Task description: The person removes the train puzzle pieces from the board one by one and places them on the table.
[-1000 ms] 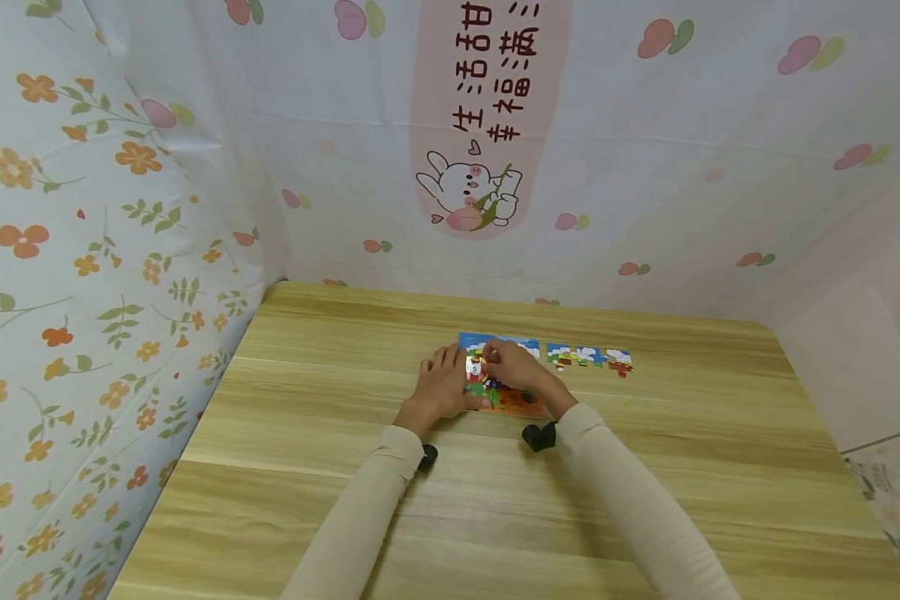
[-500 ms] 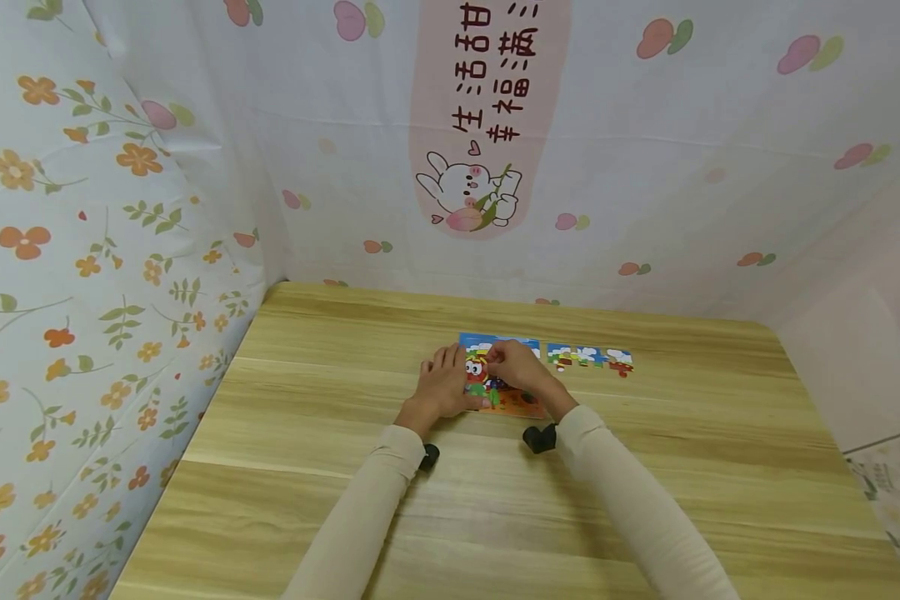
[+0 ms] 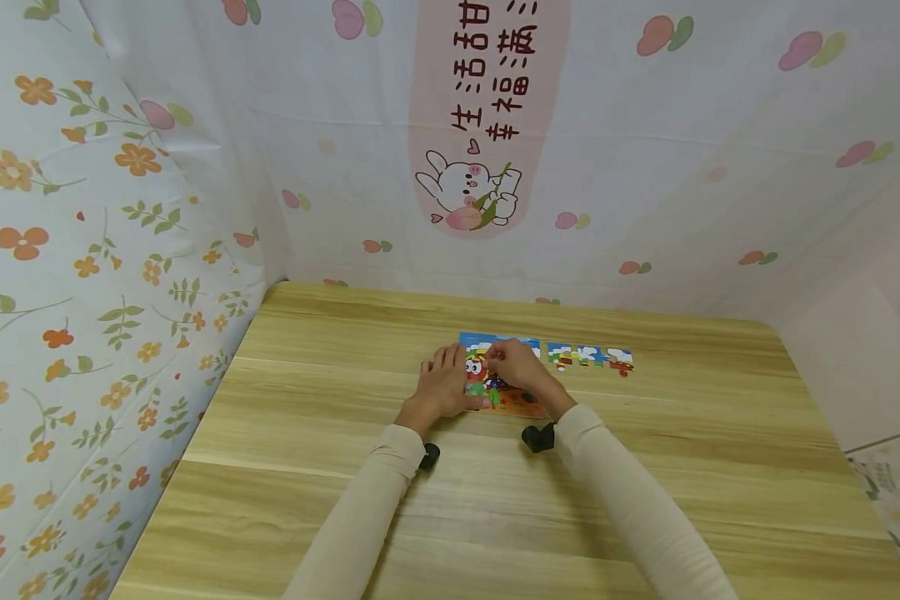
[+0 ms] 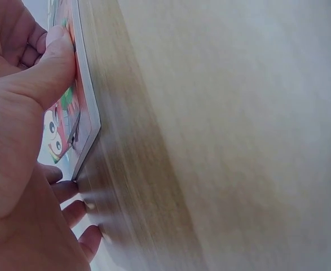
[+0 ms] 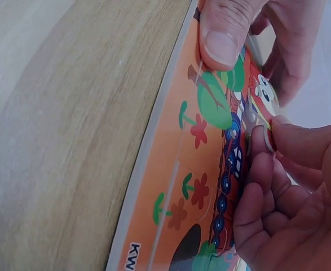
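Observation:
A cartoon jigsaw puzzle (image 3: 516,409) lies on the table with its orange front margin toward me. My left hand (image 3: 441,387) rests at its left edge, fingers spread; the thumb (image 5: 219,46) presses on the front margin. My right hand (image 3: 516,365) is over the puzzle's middle, and its thumb and fingertips pinch a puzzle piece (image 5: 268,134). In the left wrist view, a section with a red face and big white eyes (image 4: 54,134) tilts up off the board. Much of the puzzle's upper right is hidden behind the right hand.
Right of the puzzle lie joined pieces (image 3: 577,355) with sky and clouds, and beside them another cloud piece (image 3: 619,358) with a red-brown lower part. Black wrist cameras (image 3: 537,437) hang under both wrists. A printed cloth (image 3: 330,167) rises behind the wooden table (image 3: 307,367).
The right fingers have shifted slightly over the red face, and glare on it has faded so its eyes show more plainly. The left hand stays in place.

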Demonstrator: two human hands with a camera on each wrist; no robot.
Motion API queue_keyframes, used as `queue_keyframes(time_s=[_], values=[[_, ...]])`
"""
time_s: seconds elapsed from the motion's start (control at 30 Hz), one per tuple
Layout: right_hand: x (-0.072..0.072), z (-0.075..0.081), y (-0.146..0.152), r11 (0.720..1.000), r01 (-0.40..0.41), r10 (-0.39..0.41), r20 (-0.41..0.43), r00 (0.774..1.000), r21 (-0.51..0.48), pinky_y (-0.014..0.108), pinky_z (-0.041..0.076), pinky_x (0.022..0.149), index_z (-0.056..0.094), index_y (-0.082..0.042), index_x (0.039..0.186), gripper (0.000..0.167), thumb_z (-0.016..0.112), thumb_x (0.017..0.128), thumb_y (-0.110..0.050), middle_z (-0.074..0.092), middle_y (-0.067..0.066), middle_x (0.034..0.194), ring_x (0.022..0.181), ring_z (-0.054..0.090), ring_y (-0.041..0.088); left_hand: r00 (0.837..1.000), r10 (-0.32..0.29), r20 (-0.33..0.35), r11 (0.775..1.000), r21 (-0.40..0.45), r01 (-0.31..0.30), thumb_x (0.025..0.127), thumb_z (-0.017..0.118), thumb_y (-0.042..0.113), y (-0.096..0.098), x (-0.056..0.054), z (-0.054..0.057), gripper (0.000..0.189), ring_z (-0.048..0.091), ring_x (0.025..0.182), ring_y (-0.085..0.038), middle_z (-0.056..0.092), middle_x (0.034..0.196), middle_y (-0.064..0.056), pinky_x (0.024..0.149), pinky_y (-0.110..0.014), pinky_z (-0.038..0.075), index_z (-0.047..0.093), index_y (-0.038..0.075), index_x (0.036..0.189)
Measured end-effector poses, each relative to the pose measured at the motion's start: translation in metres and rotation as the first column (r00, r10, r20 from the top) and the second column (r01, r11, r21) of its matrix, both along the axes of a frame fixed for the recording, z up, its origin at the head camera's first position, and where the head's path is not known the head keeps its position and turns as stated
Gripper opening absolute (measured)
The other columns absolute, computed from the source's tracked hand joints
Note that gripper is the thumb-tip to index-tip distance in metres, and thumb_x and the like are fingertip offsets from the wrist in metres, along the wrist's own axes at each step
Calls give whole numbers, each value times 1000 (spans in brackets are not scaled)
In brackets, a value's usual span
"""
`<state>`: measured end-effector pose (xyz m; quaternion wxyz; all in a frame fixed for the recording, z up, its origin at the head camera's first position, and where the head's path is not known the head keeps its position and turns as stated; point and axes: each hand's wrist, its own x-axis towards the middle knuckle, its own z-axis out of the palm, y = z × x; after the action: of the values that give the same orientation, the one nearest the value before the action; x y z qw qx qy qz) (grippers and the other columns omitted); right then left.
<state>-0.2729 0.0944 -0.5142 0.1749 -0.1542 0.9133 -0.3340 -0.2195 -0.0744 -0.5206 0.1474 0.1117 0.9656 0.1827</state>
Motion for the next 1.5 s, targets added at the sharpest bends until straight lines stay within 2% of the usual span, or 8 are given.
queue_keyframes(time_s=[0.2, 0.37, 0.73, 0.93, 1.13, 1.37, 1.5], values=[[0, 0, 0, 999, 39, -39, 14, 999, -9, 29, 46, 65, 73, -2, 99, 19, 61, 99, -16, 71, 8, 85, 70, 59, 16, 1000, -2, 6, 1000, 2, 2, 85, 66, 62, 0, 0, -1, 110, 14, 151, -31, 12, 165, -12, 115, -52, 22, 8, 6, 159], [0, 3, 4, 997, 63, -62, 36, 997, -33, 32, 50, 68, 74, -2, 103, 22, 61, 100, -19, 72, 8, 88, 74, 63, 17, 1000, -1, 5, 1000, 5, 1, 85, 67, 63, 0, 0, 0, 110, 15, 151, -31, 13, 165, -13, 114, -52, 22, 9, 6, 159], [2, 7, 33, 984, 142, -135, 76, 988, -108, 33, 53, 71, 70, 1, 112, 25, 61, 100, -19, 70, 14, 99, 81, 65, 20, 1000, 7, 15, 1000, 1, -7, 85, 68, 62, -1, -1, -2, 110, 15, 151, -31, 14, 165, -12, 114, -51, 22, 9, 7, 159], [2, 9, 52, 970, 198, -184, 109, 977, -141, 30, 49, 66, 71, 1, 107, 23, 64, 98, -19, 70, 13, 91, 75, 63, 21, 1000, 7, 14, 1000, 0, -7, 85, 67, 62, -1, 0, -1, 109, 15, 151, -30, 14, 165, -12, 115, -51, 22, 9, 8, 160], [1, 13, 70, 966, 225, -208, 129, 970, -127, 29, 45, 63, 70, 0, 100, 21, 63, 99, -20, 65, 7, 83, 73, 57, 19, 1000, 7, 9, 1000, 2, -7, 84, 68, 63, -1, 0, -1, 110, 16, 151, -31, 15, 165, -13, 114, -50, 23, 10, 7, 159], [1, 14, 89, 970, 214, -198, 139, 970, -112, 30, 45, 63, 69, 1, 99, 21, 63, 99, -19, 69, 10, 93, 75, 57, 21, 1000, 4, 7, 1000, -9, -4, 84, 66, 65, -1, -1, -2, 111, 16, 151, -31, 14, 165, -12, 113, -50, 24, 10, 7, 160], [1, 14, 102, 979, 192, -183, 114, 976, -73, 29, 43, 64, 68, 0, 93, 21, 63, 99, -19, 67, 9, 86, 72, 55, 18, 1000, -3, 3, 1000, -10, 3, 85, 65, 66, -1, -1, -2, 110, 16, 151, -31, 14, 165, -13, 112, -50, 24, 10, 6, 160]])
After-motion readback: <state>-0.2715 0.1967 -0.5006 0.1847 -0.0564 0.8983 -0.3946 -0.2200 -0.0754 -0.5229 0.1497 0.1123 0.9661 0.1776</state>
